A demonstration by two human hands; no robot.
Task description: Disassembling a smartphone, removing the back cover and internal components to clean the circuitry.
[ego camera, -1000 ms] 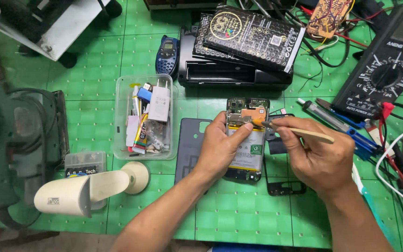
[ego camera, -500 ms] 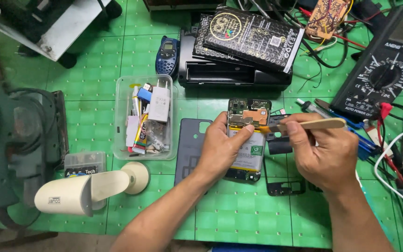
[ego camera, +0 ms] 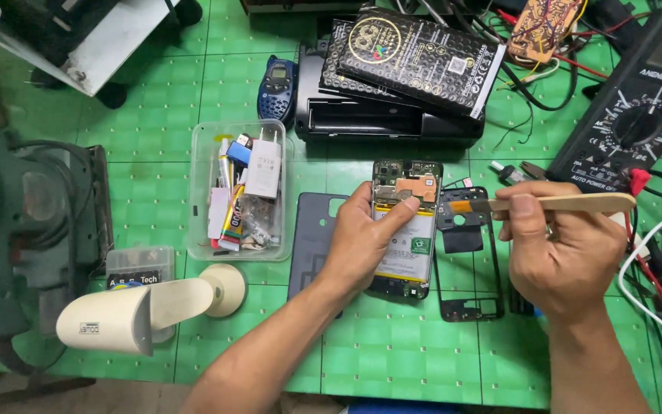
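The opened phone (ego camera: 404, 230) is pinned flat by the left hand (ego camera: 365, 241) so the board stays exposed, while tweezers (ego camera: 553, 204) are pinched in the right hand (ego camera: 565, 249).

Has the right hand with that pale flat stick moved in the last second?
Yes. The right hand has lifted the pale stick off the opened phone, drawing back toward the black multimeter.

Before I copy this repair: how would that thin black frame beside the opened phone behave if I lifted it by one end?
The black frame is narrow rails around a large opening, so it would probably flex and feel very light. Its thin sides look easy to bend or crack. Lying flat on the green mat, it seems unlikely to roll.
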